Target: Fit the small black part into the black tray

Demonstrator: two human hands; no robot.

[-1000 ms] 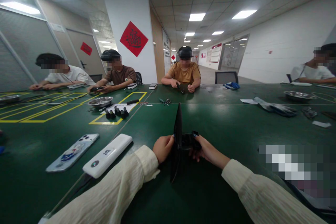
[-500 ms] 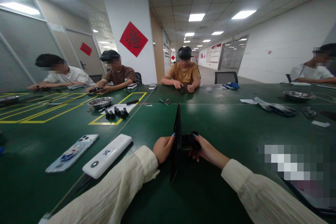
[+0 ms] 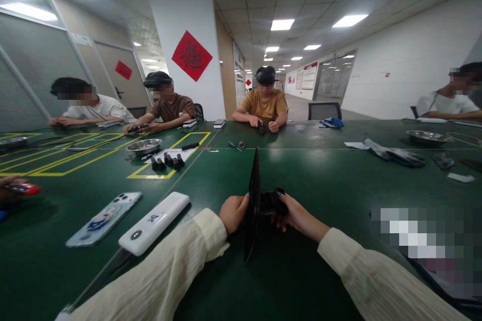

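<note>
Upright and nearly edge-on to me stands a thin black panel (image 3: 256, 210), just above or on the table; I cannot tell which. My left hand (image 3: 234, 213) grips its left face, thumb near the edge. From the panel's right side juts a black bracket-like part (image 3: 269, 201). My right hand (image 3: 289, 210) is closed around the outer end of that part, thumb on top and fingers below. The panel's faces are mostly hidden by the steep angle.
A white power bank (image 3: 154, 223) and a phone (image 3: 105, 218) lie to my left. Beyond are black cylindrical parts (image 3: 167, 162), a metal bowl (image 3: 143, 147) and pliers (image 3: 235, 146). Gloves (image 3: 395, 154) lie right. Several people sit around the green table (image 3: 331, 180).
Another person's hand with a red-ended object has come in at the left edge. The far-left person's hands have shifted slightly. My hands and the black panel look unmoved.
</note>
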